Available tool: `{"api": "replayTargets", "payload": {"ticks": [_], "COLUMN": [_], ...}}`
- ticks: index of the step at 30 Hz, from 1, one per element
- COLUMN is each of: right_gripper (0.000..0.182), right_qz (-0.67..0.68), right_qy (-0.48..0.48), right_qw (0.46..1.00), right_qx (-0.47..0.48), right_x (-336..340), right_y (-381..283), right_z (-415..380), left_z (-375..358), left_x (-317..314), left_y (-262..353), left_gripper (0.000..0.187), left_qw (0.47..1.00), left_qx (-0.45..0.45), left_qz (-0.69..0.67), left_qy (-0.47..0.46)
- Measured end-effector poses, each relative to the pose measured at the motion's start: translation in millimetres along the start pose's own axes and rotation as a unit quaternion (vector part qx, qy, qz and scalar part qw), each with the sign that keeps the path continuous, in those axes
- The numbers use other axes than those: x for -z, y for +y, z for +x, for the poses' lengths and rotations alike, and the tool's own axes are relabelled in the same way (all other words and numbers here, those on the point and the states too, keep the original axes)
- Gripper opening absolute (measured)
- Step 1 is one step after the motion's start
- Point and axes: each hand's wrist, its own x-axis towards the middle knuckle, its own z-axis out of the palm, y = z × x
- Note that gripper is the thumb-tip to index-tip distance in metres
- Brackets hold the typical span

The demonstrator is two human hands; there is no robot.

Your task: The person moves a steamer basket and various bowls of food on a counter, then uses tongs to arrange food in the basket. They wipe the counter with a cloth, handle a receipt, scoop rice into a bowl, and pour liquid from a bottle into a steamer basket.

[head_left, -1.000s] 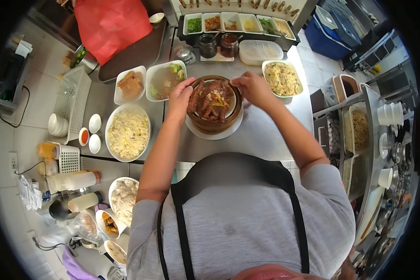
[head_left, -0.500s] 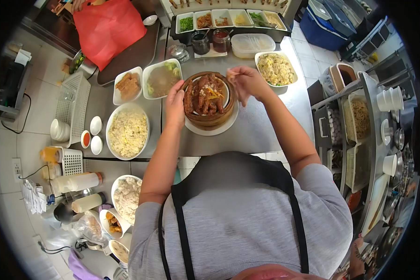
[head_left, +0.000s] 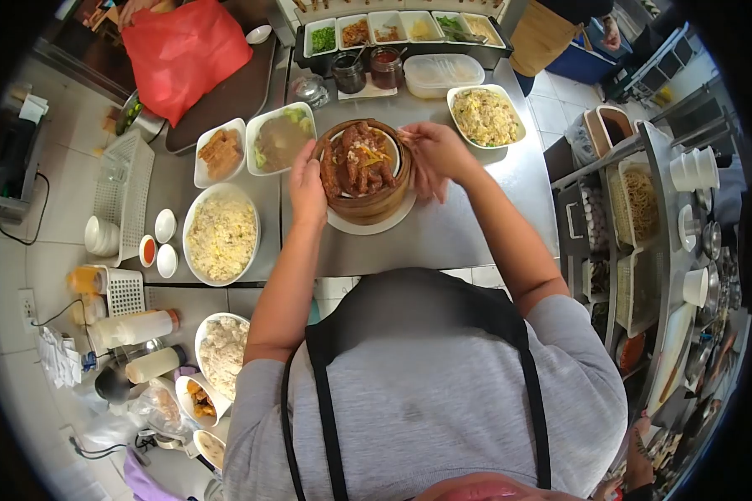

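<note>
A round bamboo steamer (head_left: 376, 206) sits on a white plate (head_left: 393, 219) at the middle of the steel counter. Inside it, a dish of glossy brown braised chicken feet (head_left: 361, 163) is topped with minced garlic and yellow strips. My left hand (head_left: 309, 188) is pressed against the steamer's left wall, fingers partly hidden behind it. On the other side, my right hand (head_left: 433, 159) has its thumb at the rim and its slightly blurred fingers hanging along the wall. Both hands hold the steamer between them.
Bowls of fried rice (head_left: 486, 117), soup (head_left: 280, 140) and a large rice dish (head_left: 223, 235) surround the steamer. Behind stand sauce jars (head_left: 386, 68), a lidded container (head_left: 444, 73) and a topping rack (head_left: 405, 33). A co-worker's hand (head_left: 134, 10) is by a red bag (head_left: 184, 63); another person (head_left: 547, 33) stands at back right.
My right hand has come in from beside the steamer to its right rim. The steamer looks tilted slightly differently. Another person has appeared at the back right.
</note>
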Motion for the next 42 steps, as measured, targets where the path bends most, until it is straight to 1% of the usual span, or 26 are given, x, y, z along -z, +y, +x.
{"api": "replayTargets", "payload": {"ticks": [2, 3, 4, 5, 6, 7, 8, 9, 10, 11, 12, 13, 14, 17, 19, 21, 23, 26, 29, 32, 33, 34, 36, 38, 39, 42], "right_gripper": [0.014, 0.014, 0.013, 0.013, 0.013, 0.013, 0.013, 0.013, 0.013, 0.013, 0.012, 0.011, 0.011, 0.009, 0.009, 0.011, 0.013, 0.016, 0.017, 0.017, 0.017, 0.017, 0.016, 0.015, 0.015, 0.012], "right_qz": [-0.076, -0.096, -0.134, -0.171, -0.142, -0.114, -0.085, -0.011, 0.063, 0.062, 0.031, -0.001, -0.032, -0.116, -0.118, -0.134, -0.164, 0.035, 0.226, 0.215, 0.136, 0.158, 0.143, 0.221, 0.258, 0.270], "right_qy": [0.005, -0.020, 0.013, 0.046, 0.038, 0.029, 0.021, 0.004, -0.015, 0.007, 0.003, -0.001, -0.005, -0.087, -0.137, -0.170, -0.184, -0.109, -0.051, -0.045, -0.029, -0.005, -0.121, -0.088, -0.072, 0.051], "right_qw": [0.995, 0.991, 0.990, 0.984, 0.989, 0.992, 0.995, 1.000, 0.998, 0.998, 0.998, 0.996, 0.992, 0.989, 0.973, 0.969, 0.968, 0.993, 0.972, 0.975, 0.990, 0.987, 0.982, 0.969, 0.960, 0.961], "right_qx": [-0.057, -0.094, -0.032, 0.030, 0.033, 0.035, 0.037, 0.027, 0.018, 0.019, 0.054, 0.089, 0.125, 0.010, 0.140, 0.120, -0.049, 0.011, -0.047, -0.032, -0.020, -0.024, -0.033, -0.067, -0.085, -0.039], "right_x": [-8.1, -7.4, -8.9, -10.8, -7.8, -4.8, -1.8, 4.5, 8.5, 9.9, 9.7, 9.3, 6.9, -3.6, -6.2, 4.6, 24.2, 54.4, 54.5, 26.8, 13.8, 7.4, 25.2, 35.2, 41.0, 61.5], "right_y": [-10.1, -14.8, -9.5, -0.4, 1.3, 2.9, 4.4, 6.5, 5.8, -7.6, -8.3, -7.5, -10.5, -30.2, -13.0, 0.9, -29.7, 15.4, 32.1, 38.2, 41.5, 43.2, 59.2, 63.1, 63.9, 73.4], "right_z": [-6.1, -12.2, -17.6, -23.2, -27.0, -30.9, -34.9, -30.9, -23.7, -17.9, -6.7, 6.0, 15.7, 32.7, 49.1, 50.7, 16.1, 9.9, 1.3, -3.3, -5.9, -8.9, -16.8, -31.8, -34.9, -27.4], "left_z": [-6.0, -4.0, -2.2, -4.4, -6.7, -15.2, -24.5, -28.4, -33.6, -35.5, -37.4, -37.0, -36.8, -30.9, -22.1, -20.5, -22.6, -29.2, -31.6, -33.8, -33.0, -32.3, -32.7, -36.8, -40.1, -63.1], "left_x": [-7.8, -8.8, -10.8, -11.2, -11.6, -11.1, -13.8, -10.2, -14.7, -13.6, -12.6, -5.6, -3.5, -5.2, -3.6, 0.2, 2.1, -1.6, -5.5, -9.7, -10.3, -10.9, -12.1, -12.2, -12.3, -10.1], "left_y": [6.5, 14.7, 29.9, 26.9, 23.9, 0.7, -4.0, -1.0, 18.3, 19.2, 20.0, 3.5, -2.5, -4.7, 10.6, 4.8, -5.3, -12.3, -17.5, -23.9, -26.6, -29.4, -34.1, -35.8, -36.2, -41.5], "left_gripper": [0.037, 0.038, 0.038, 0.038, 0.039, 0.039, 0.040, 0.040, 0.041, 0.041, 0.042, 0.043, 0.043, 0.043, 0.044, 0.044, 0.044, 0.045, 0.045, 0.046, 0.046, 0.046, 0.046, 0.045, 0.045, 0.045], "left_qw": [1.000, 0.991, 0.965, 0.967, 0.967, 0.990, 0.991, 0.991, 0.976, 0.977, 0.977, 0.995, 0.999, 0.999, 0.987, 0.991, 0.998, 0.996, 0.985, 0.975, 0.971, 0.967, 0.962, 0.960, 0.969, 0.987], "left_qx": [-0.004, 0.079, 0.162, 0.148, 0.133, 0.021, -0.093, 0.001, 0.092, 0.106, 0.119, 0.054, -0.012, -0.020, 0.115, 0.087, 0.031, -0.031, -0.078, -0.106, -0.114, -0.122, -0.130, -0.128, -0.118, -0.079], "left_qz": [-0.010, -0.095, -0.179, -0.175, -0.171, -0.078, 0.017, -0.065, -0.147, -0.144, -0.142, -0.055, 0.033, 0.029, -0.097, -0.078, -0.022, 0.056, 0.123, 0.158, 0.165, 0.172, 0.183, 0.192, 0.178, 0.136], "left_qy": [0.014, 0.057, 0.100, 0.115, 0.130, 0.114, 0.097, 0.115, 0.131, 0.117, 0.103, 0.060, 0.016, -0.002, 0.053, 0.063, 0.058, 0.066, 0.088, 0.117, 0.129, 0.141, 0.154, 0.157, 0.128, 0.041]}}
